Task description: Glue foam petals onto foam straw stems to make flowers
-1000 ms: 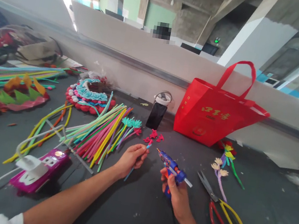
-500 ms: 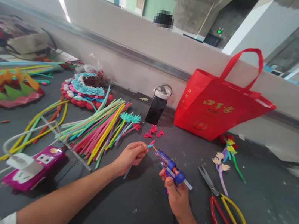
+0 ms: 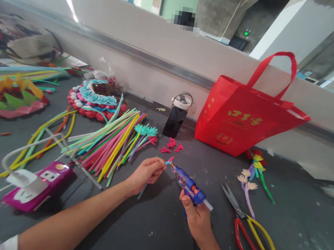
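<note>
My left hand (image 3: 147, 174) is closed around a thin light-blue pipe cleaner (image 3: 142, 191), whose lower end sticks out beneath the fingers. At its upper tip is a small pink-red piece (image 3: 171, 159). In my right hand (image 3: 197, 218) is a blue hot glue gun (image 3: 188, 184), with a clear glue stick (image 3: 208, 205) poking from its back. The gun's nozzle points up and left, right at the tip of the pipe cleaner; whether they touch I cannot tell. Just beyond lie several small red pieces (image 3: 171, 143).
Scissors (image 3: 243, 215) with red and yellow handles lie at right, near pipe-cleaner flowers (image 3: 247, 182). A red bag (image 3: 234, 119) and a phone (image 3: 175, 122) stand behind. Bundled pipe cleaners (image 3: 113, 146), a purple power strip (image 3: 40, 185) and a flowered ring (image 3: 94, 101) are at left.
The glue gun's nozzle has shifted slightly up and left, closer to the pipe cleaner's tip. My left hand has stayed almost still.
</note>
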